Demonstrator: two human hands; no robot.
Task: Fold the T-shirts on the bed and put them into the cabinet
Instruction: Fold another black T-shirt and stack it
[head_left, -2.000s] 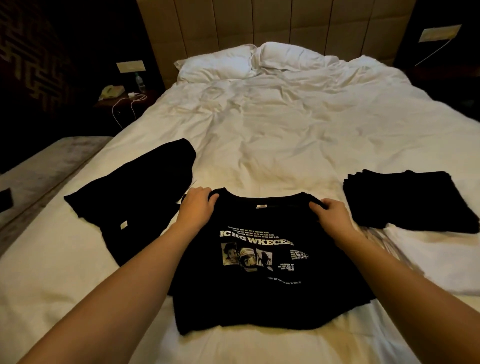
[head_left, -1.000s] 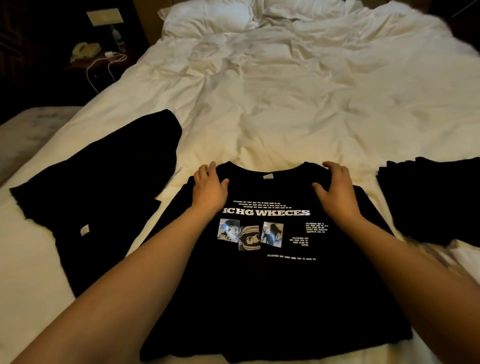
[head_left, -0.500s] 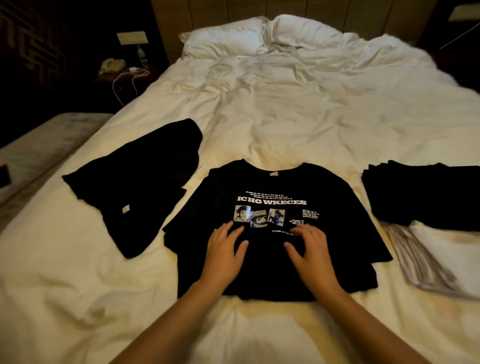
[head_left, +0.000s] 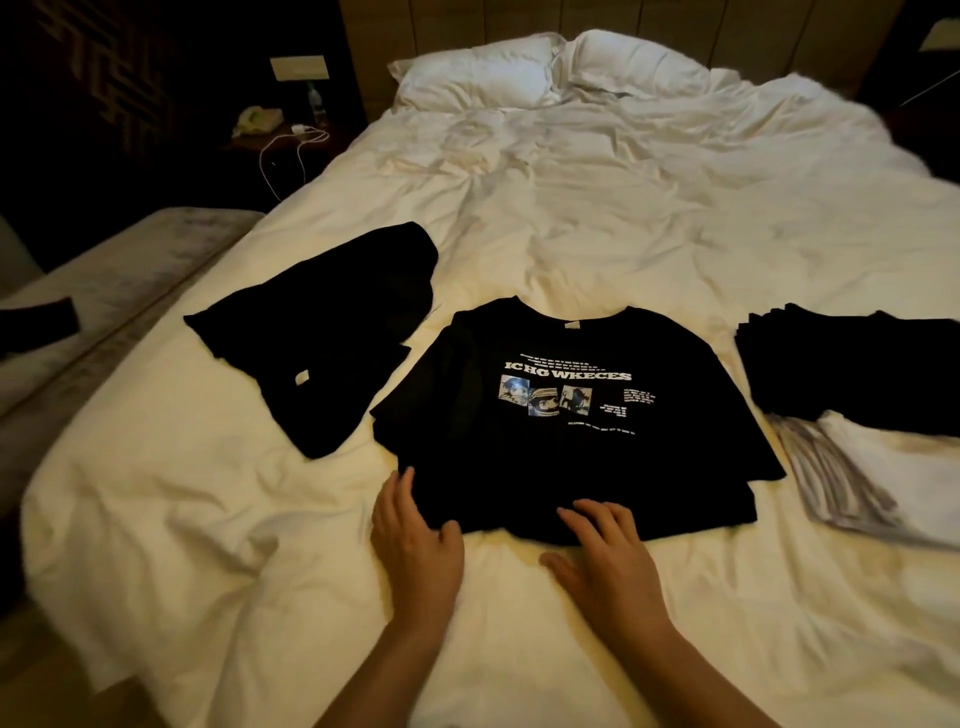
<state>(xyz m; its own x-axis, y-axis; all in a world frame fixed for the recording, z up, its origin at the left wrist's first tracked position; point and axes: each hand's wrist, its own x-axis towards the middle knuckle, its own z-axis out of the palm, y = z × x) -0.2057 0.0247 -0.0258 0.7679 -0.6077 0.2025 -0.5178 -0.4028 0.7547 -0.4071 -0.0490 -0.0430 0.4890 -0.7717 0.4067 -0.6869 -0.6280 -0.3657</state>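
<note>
A black printed T-shirt (head_left: 571, 431) lies spread on the white bed (head_left: 649, 218), print side up, collar away from me. My left hand (head_left: 415, 540) rests flat at the shirt's near left hem corner, fingers straight. My right hand (head_left: 608, 556) lies flat at the near hem, fingertips touching the cloth. A crumpled black T-shirt (head_left: 332, 332) lies to the left. A folded black stack (head_left: 852, 364) sits at the right, partly cut off by the frame edge.
A striped white folded cloth (head_left: 883, 478) lies under the black stack's near side. Two pillows (head_left: 519, 67) sit at the headboard. A nightstand (head_left: 280, 135) with phone, bottle and cable stands at the far left. A bench (head_left: 104, 291) runs along the bed's left side.
Both hands slid from the shirt's collar down over its chest to the near hem, smoothing it flat. The camera pulled back, so more of the bed shows.
</note>
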